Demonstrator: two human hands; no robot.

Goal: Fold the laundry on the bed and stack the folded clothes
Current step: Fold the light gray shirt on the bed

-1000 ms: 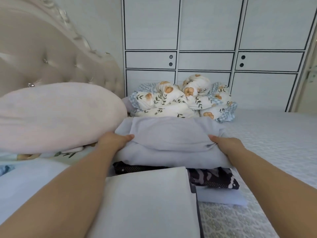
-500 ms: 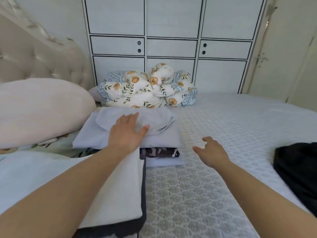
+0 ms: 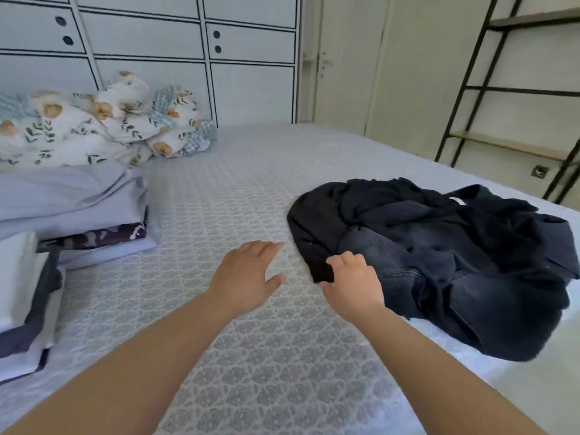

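Patterned grey bed (image 3: pixel 238 189), two hands at centre frame, one dark heap of laundry at right.

White wardrobe doors (image 3: pixel 251 89) fill the upper left of the frame, one cream door (image 3: pixel 342 67) the upper middle, one black-framed shelf unit (image 3: pixel 514 89) the upper right. One heap of unfolded dark clothes (image 3: pixel 445 255) lies at centre right on the bed. The right hand (image 3: pixel 353 285) curls its fingers on the heap's near-left edge, pinching the black cloth. The left hand (image 3: pixel 246 273) hovers just beside it, fingers straight and spread, holding nothing. Two stacks of folded clothes sit at the left edge: a lilac-topped stack (image 3: pixel 78 211) at middle left and a white-topped stack (image 3: pixel 22 296) at lower left. One floral quilt (image 3: pixel 94 127) is bunched at upper left.
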